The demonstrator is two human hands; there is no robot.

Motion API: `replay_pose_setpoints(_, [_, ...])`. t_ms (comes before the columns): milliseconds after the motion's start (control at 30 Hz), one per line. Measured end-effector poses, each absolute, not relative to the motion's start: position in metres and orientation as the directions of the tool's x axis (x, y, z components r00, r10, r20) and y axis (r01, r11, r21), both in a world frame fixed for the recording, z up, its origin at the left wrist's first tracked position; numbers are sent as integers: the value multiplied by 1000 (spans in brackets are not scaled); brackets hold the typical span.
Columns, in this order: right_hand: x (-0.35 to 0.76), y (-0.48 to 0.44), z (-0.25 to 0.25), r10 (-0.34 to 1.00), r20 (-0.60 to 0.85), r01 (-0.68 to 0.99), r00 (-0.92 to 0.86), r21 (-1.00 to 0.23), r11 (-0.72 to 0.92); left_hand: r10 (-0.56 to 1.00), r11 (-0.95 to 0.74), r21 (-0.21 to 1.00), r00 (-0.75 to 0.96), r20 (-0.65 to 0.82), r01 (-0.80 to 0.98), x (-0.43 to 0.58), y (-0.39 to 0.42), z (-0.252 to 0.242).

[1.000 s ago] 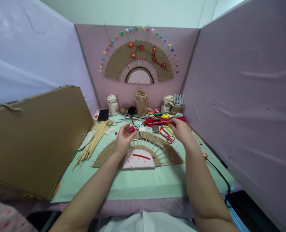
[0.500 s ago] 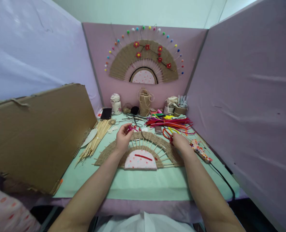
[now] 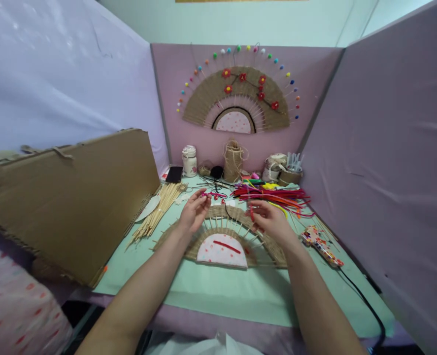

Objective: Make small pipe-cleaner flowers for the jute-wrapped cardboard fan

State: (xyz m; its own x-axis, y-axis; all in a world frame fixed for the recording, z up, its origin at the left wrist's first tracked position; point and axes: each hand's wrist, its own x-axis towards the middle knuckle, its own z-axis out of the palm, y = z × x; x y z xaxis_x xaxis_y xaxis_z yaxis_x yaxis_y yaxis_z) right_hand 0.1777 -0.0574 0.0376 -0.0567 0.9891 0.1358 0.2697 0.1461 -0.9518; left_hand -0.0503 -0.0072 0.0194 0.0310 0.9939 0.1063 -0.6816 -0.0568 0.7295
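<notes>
My left hand (image 3: 196, 211) pinches a magenta pipe cleaner (image 3: 215, 195) above the far edge of a woven fan (image 3: 221, 213). My right hand (image 3: 270, 221) is closed around what look like red-handled scissors (image 3: 252, 213), blurred by motion and partly hidden by the fingers. Beneath both hands the fan lies flat, its thin sticks showing between two woven bands. At its base is a white spotted half-round panel (image 3: 218, 256), with a short red strip (image 3: 227, 246) lying across it. A black cord (image 3: 230, 215) trails over the fan's far side.
Red and purple pipe cleaners (image 3: 277, 196) are piled behind my right hand. Bamboo sticks (image 3: 157, 212) lie at left beside a cardboard sheet (image 3: 92, 202). A glue gun (image 3: 321, 246) with a cord rests at right. Behind stand a jar (image 3: 189, 161) and a twine roll (image 3: 233, 160); a finished fan (image 3: 199, 106) hangs above.
My right hand has come up and inward from the fan's right side, now with the red-handled scissors. My left hand still holds the magenta pipe cleaner. The camera view has shifted left.
</notes>
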Motion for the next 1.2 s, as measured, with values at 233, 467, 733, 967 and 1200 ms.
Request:
replay_pose_setpoints(233, [128,-55,14,956,209,186,-205,-951,248,995,-53,733,30,100,-679,-54,-7,22])
replay_pose_setpoints(467, [174,-42,6,956,263,781,134,-621,61,983,-175,823,-55,173,-541,-44,-12,19])
replay_pose_setpoints(733, [215,-34,-3,917,107,884,385,-329,-333,933,-359,872,-101,346,-334,-29,-20,13])
replay_pose_setpoints(967, [210,-35,-4,913,192,864,360,-438,-248,898,-438,884,-36,438,-165,-25,-26,8])
replay_pose_setpoints(1200, [130,-49,7,969,241,69,-49,-967,244,807,-577,808,-66,587,120,-24,-27,3])
